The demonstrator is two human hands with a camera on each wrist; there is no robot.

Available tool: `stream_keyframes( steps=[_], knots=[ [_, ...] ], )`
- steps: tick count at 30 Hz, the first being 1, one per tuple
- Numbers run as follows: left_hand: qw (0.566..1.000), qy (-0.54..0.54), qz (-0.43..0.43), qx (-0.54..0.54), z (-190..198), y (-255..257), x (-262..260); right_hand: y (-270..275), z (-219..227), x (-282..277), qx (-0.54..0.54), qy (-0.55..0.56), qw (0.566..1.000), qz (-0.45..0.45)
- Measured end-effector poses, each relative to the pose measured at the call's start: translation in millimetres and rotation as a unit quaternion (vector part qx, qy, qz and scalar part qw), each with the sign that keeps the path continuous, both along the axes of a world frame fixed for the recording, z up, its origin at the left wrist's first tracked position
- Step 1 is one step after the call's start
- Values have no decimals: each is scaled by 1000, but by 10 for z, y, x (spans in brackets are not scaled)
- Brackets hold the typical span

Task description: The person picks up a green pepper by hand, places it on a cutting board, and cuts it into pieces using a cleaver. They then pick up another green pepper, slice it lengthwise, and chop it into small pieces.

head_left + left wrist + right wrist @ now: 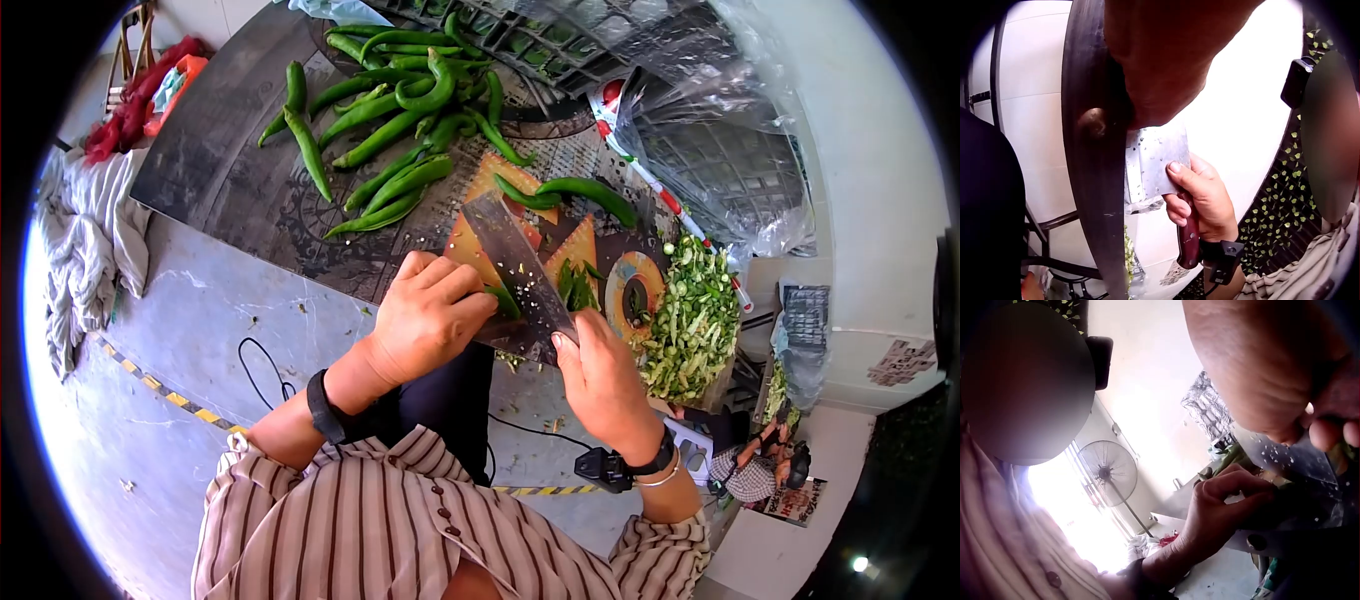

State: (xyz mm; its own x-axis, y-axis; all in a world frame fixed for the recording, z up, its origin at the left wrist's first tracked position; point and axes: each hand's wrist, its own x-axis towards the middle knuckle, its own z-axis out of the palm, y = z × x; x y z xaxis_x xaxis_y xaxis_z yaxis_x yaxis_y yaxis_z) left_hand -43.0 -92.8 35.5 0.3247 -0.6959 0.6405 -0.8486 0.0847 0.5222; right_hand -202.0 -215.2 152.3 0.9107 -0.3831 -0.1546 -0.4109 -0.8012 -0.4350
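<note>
In the head view, a broad-bladed cleaver (512, 258), flecked with pale bits, stands over the near edge of the table. My right hand (605, 385) grips it, the thumb lying along the blade; its dark red handle shows in the left wrist view, inside the right hand (1207, 200). Close to the blade's left side, my left hand (430, 312) holds a green chili pepper (506, 302) with curled fingers, and most of the pepper is hidden. Two whole peppers (590, 196) lie just beyond the cleaver's tip.
Many long green peppers (400, 125) are heaped at the back of the dark table (220, 170). Chopped pepper (690, 335) is piled at the right. Behind stand black crates (560, 40) and plastic wrap (720, 120). A person (755, 470) sits farther off at the right.
</note>
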Motion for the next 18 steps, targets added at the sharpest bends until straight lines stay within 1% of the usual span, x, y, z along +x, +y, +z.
stream_keyframes(
  steps=[8,11,13,18],
  knots=[
    [1000,6,5,5,2,-5,0,-13,67,97,-17,49,999,14],
    [1000,6,3,4,0,-9,2,-11,97,138,-17,74,997,5],
    [1000,2,3,12,12,-8,14,-3,102,168,1,87,996,-12],
    [1000,1,-4,9,-28,-23,0,1,32,211,-11,67,998,-10]
  ],
)
